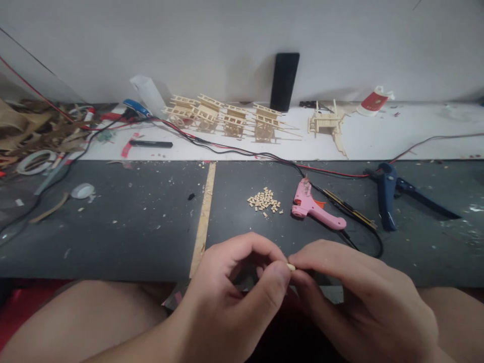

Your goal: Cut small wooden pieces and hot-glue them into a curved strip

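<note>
While the left hand [242, 292] pinches a small pale piece [291, 267] between thumb and forefinger, the right hand [366, 292] grips its other end with the fingertips, over the near edge of the dark grey table [143, 227], though the fingers hide too much to make out its exact shape. From that piece, a loose pile of little pale blocks [264, 200] lies at eleven o'clock, a pink glue gun [315, 209] at one, a dark blue hand tool [387, 196] at two and a flat wooden strip [203, 222] at ten. Farther off, small wooden carts [235, 121] stand at eleven.
</note>
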The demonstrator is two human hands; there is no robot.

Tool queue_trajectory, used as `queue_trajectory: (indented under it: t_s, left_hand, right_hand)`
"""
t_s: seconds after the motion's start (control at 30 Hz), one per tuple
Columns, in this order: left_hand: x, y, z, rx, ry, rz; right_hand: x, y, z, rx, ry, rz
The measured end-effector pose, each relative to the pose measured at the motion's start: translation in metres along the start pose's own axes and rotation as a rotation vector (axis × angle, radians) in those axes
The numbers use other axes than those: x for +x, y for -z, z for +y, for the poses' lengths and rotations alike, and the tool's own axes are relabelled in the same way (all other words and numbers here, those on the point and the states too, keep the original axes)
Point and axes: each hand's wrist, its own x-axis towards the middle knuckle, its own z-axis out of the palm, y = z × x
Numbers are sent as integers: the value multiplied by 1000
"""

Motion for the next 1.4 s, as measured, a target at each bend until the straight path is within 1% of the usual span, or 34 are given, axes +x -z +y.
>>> queue_trajectory:
  t_s: [0.07, 0.13, 0.2, 0.27, 0.33, 0.47, 0.63, 0.73, 0.8, 0.87, 0.93, 1.0, 1.13, 1.2, 1.3, 1.4]
  left_hand:
    - [-2, 0, -2, 18, -32, 15]
    - [-4, 0, -5, 123, -197, 87]
    - [-5, 0, -9, 253, -416, 153]
    - [-4, 0, -12, 326, -563, 148]
    - [-3, 1, -14, 337, -632, 108]
    - [-1, 4, -14, 376, -641, 80]
    - [-3, 3, -15, 410, -615, 78]
    - [-3, 4, -15, 447, -589, 94]
    - [-3, 6, -13, 455, -577, 117]
    - [-1, 9, -12, 445, -553, 124]
    - [1, 10, -10, 432, -523, 122]
    - [2, 11, -10, 420, -520, 115]
    - [2, 7, -10, 419, -543, 106]
    - [1, 5, -10, 412, -542, 107]
    - [2, 4, -12, 384, -535, 103]
    - [2, 6, -13, 407, -557, 76]
  right_hand:
    - [2, 1, -1, -8, -7, 15]
    - [4, 3, -2, -7, -13, 12]
    - [5, 5, -2, 5, -25, 6]
    - [5, 6, -3, 15, -33, 2]
    - [4, 7, -3, 17, -38, 10]
    - [3, 7, -3, 28, -34, -1]
    - [-1, 5, -1, 59, -16, -23]
    - [-1, 6, 2, 49, 17, -28]
    - [-2, 9, 5, -17, 19, -1]
    - [-3, 11, 8, -98, -15, 58]
    - [-4, 12, 9, -124, -63, 76]
    - [-6, 10, 9, -64, -79, 53]
    - [-11, 0, 8, 145, -99, -10]
    - [-13, -3, 9, 207, -112, -42]
    - [-13, -5, 9, 224, -122, -60]
    - [-12, -5, 9, 222, -121, -58]
